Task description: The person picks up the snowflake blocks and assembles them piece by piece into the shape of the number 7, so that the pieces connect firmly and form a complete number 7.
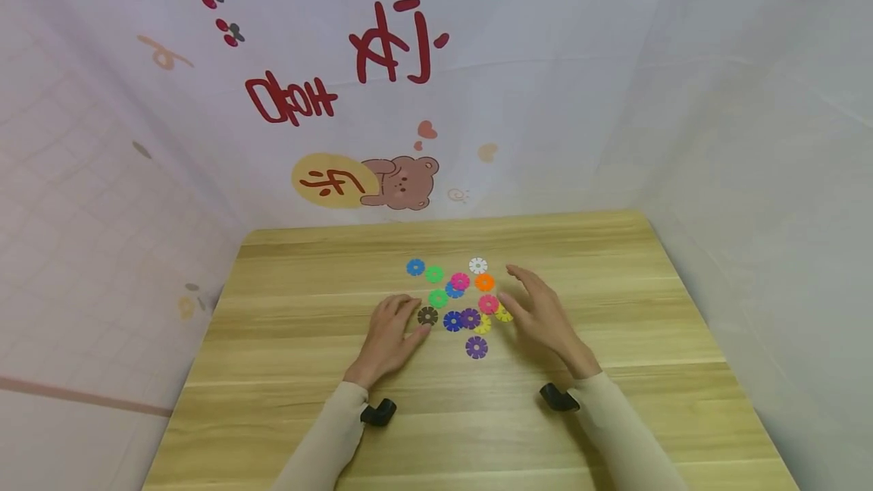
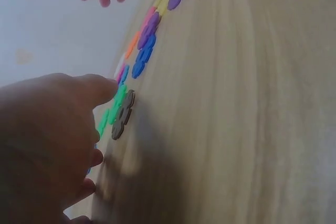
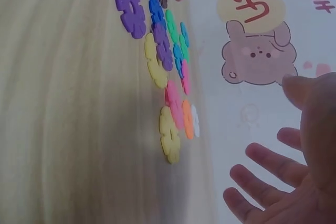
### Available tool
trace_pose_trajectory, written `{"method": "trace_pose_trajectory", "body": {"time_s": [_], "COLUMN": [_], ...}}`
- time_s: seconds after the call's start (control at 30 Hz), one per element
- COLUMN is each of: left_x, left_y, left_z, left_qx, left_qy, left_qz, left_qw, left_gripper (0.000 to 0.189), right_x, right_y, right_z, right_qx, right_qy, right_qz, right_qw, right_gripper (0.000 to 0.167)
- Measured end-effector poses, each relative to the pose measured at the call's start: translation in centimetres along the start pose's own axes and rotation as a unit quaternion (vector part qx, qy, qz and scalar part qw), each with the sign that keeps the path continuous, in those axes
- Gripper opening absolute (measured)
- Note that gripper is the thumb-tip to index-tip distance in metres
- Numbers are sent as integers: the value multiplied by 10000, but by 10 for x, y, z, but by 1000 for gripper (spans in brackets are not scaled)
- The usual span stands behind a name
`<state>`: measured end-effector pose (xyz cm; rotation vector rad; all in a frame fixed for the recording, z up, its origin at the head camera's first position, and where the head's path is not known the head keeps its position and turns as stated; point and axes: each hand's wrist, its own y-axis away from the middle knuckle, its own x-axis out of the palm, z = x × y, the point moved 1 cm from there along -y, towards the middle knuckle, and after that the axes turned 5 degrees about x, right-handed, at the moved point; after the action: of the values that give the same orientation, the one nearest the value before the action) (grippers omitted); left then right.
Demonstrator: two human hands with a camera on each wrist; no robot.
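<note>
Several notched plastic discs lie in a loose group on the table, some overlapping. My left hand (image 1: 391, 336) is at the group's left side, its thumb and fingers around a dark brown disc (image 1: 427, 316); whether they touch it I cannot tell. On the other side my right hand (image 1: 543, 314) hovers with fingers spread, nearest a yellow disc (image 1: 504, 313) and a pink disc (image 1: 488, 304). Neither hand holds anything. A purple disc (image 1: 477, 347) lies closest to me. Farther back are a white disc (image 1: 478, 265), an orange disc (image 1: 484, 283) and a blue disc (image 1: 415, 267).
The wooden table (image 1: 273, 370) has a white printed cloth (image 1: 546, 97) hanging behind it and more cloth at both sides. Black wrist mounts (image 1: 378, 412) stick out from both cream sleeves (image 1: 627, 430).
</note>
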<state>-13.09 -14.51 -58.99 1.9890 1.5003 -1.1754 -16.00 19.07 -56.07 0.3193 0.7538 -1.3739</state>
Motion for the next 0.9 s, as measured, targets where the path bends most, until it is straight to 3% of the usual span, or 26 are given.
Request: {"method": "trace_pose_trajectory", "body": {"time_s": [0.4, 0.63, 0.9], "left_x": [7, 8, 8], "left_y": [-10, -12, -13], "left_z": [1, 0, 0], "left_qx": [247, 332, 19], "left_qy": [-535, -390, -121], "left_qz": [-329, -463, -401], "left_qw": [9977, 9976, 9991], "left_gripper": [42, 28, 31], "right_x": [11, 15, 22], "right_y": [-22, -31, -45], "right_z": [-14, -21, -25], "right_qx": [581, 830, 995], "right_qy": [-285, -159, -100], "right_qz": [361, 536, 606], "right_qw": [9972, 9950, 9931], "right_gripper": [53, 49, 45]}}
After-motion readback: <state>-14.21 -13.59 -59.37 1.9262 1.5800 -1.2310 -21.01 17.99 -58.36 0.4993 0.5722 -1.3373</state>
